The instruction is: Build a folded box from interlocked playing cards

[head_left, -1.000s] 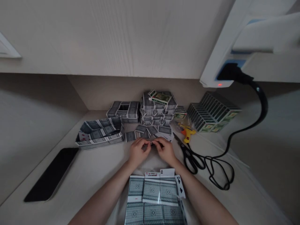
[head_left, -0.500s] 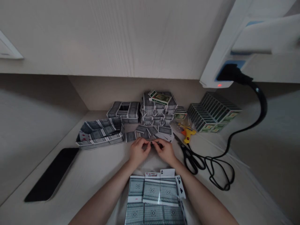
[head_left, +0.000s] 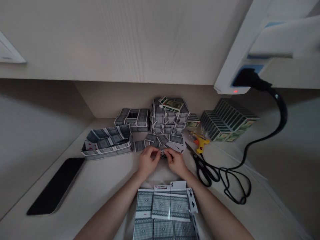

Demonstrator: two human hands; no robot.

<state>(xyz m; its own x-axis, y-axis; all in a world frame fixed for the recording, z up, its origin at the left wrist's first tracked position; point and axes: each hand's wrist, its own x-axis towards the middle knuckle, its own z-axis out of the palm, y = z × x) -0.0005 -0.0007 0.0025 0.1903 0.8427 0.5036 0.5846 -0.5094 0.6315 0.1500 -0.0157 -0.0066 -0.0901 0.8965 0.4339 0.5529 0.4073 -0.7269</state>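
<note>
My left hand (head_left: 147,162) and my right hand (head_left: 176,161) meet at the middle of the pale desk, fingers curled in a pinch around a small folded playing card (head_left: 163,154) held between them. Just beyond them lie several loose cards (head_left: 160,140) with grey patterned backs. Between my forearms, close to me, sits a flat panel of joined cards (head_left: 163,210) with an ace showing at its far edge.
A tray built of cards (head_left: 107,141) stands at the left, a card box (head_left: 132,117) and a stacked pile (head_left: 168,115) behind. Card packs (head_left: 228,121) line the right. Yellow glue gun (head_left: 200,141), black scissors (head_left: 203,166), a black cord (head_left: 235,180) and a dark phone (head_left: 56,186) lie nearby.
Both hands have stayed together at the same spot; the fingers shifted slightly on the small card. The view drifted a little.
</note>
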